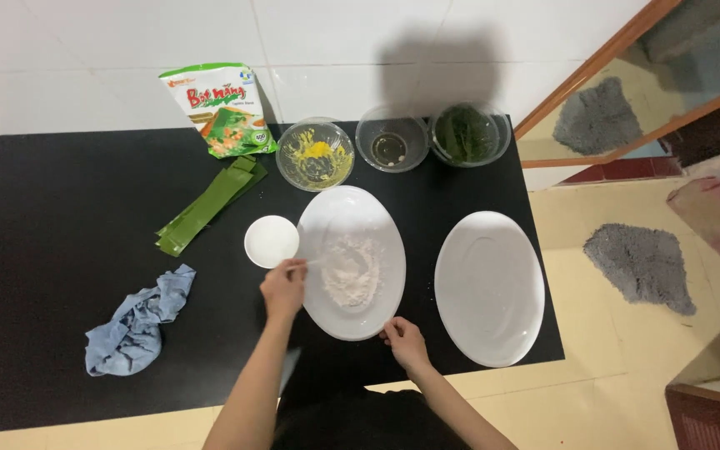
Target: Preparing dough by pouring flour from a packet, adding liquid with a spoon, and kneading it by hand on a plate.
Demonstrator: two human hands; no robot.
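Head view: right hand (404, 342) pinches the rim of the oval plate (385, 225) at five o'clock; left hand (283, 287) at nine o'clock is closed around a spoon (317, 262) dipped into the flour (350, 279). Small white bowl (271, 241) just beside. Farther off, three glass bowls (392, 139) at twelve o'clock.

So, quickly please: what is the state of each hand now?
Left hand: closed on a spoon in the flour.
Right hand: holding the oval plate by its rim.
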